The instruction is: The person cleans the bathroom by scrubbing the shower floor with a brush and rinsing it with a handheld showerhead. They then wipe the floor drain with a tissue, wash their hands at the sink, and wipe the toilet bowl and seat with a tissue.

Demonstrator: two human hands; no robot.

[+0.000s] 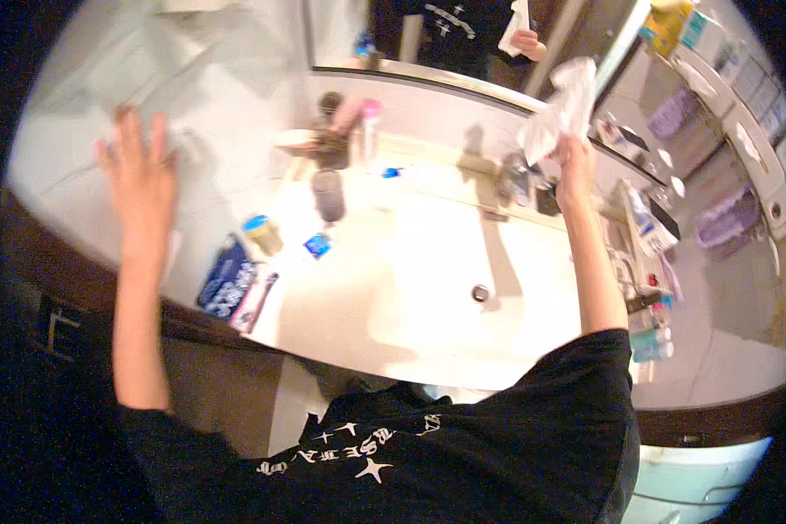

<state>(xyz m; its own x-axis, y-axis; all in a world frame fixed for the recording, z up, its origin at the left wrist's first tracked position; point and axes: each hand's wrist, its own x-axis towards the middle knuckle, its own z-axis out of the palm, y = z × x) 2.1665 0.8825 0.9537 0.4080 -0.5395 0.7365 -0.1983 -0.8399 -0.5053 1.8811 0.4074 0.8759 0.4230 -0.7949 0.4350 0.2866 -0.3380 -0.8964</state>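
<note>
A crumpled white tissue or thin cloth [563, 105] is gripped in my right hand [573, 167], raised in front of the mirror [458, 46] above the sink. The mirror reflects a black shirt and a hand with the white sheet. My left hand [137, 170] is spread, fingers apart and holding nothing, over the pale marbled surface [223, 150] at the left. Whether it touches that surface I cannot tell. Below and between my arms lies the white washbasin [426, 262] with its round drain [480, 293]. The metal faucet [516, 177] stands near my right forearm.
On the basin's left rim are a blue-lidded jar [262, 234], a dark blue pack [228, 278], a small blue packet [318, 245] and a dark oblong item [328, 194]. Blurred bottles stand behind them. A tray of toiletries [642, 229] and purple cloths [727, 216] are at the right.
</note>
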